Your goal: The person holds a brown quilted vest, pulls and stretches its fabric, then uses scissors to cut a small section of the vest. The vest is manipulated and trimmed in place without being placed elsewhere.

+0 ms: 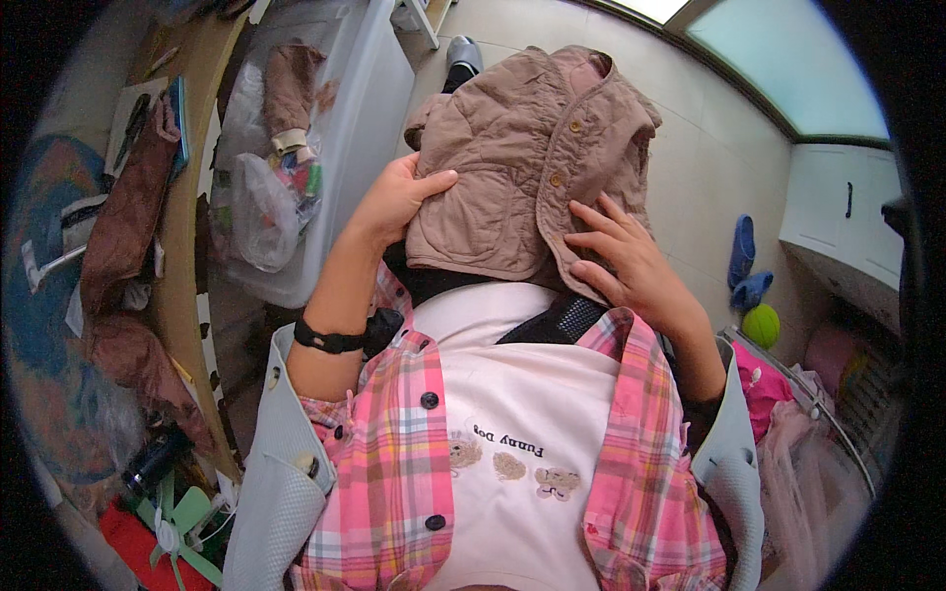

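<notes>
A brown quilted vest (495,170) with yellowish buttons lies across my lap, its neck opening pointing away from me. My left hand (406,192) pinches its left edge beside the patch pocket, thumb on top and the other fingers hidden beneath the cloth. Spread fingers of my right hand (617,247) rest on the vest's button edge, below the lower visible button. Whether they grip the cloth there cannot be told.
Left stands a translucent plastic bin (369,111) holding clothing and plastic bags, beside a wooden surface (185,185) with brown garments. Blue slippers (743,251), a yellow-green ball (761,326) and a white cabinet (835,199) are at right. Pink garments (761,384) lie lower right.
</notes>
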Demonstrator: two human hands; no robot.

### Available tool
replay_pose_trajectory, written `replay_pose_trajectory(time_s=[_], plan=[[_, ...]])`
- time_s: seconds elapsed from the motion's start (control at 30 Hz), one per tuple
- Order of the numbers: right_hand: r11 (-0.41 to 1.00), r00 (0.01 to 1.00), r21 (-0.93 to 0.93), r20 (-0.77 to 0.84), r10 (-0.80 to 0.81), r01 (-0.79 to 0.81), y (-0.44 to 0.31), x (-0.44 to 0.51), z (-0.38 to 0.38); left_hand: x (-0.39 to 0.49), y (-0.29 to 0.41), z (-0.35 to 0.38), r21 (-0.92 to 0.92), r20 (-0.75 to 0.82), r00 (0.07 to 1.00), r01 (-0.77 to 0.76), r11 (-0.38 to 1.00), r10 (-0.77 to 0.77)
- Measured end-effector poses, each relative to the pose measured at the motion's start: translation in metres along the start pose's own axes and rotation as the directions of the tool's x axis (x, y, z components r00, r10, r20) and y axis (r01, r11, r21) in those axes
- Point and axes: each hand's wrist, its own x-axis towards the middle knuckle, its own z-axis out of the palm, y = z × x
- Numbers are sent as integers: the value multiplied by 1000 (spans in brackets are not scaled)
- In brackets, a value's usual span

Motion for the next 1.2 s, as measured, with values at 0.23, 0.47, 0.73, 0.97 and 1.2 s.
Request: replay_pose_trajectory(time_s=[0.23,0.47,0.73,0.97,1.2], plan=[[995,979,87,-193,60,-43,-1,5,-7,-2,-2,3,4,69,998,11,1000,-11],[934,992,-340,-93,86,-113,4,8,17,-6,2,8,122,101,994,-52,991,40],[931,989,-355,-140,37,-86,11,9,29,-3,-2,7,156,88,992,-106,982,93],[941,992,-328,-115,49,-85,11,9,27,-2,-3,5,180,80,992,-111,977,98],[961,997,-268,-11,75,-75,3,8,2,-5,2,0,81,59,994,-92,992,88]])
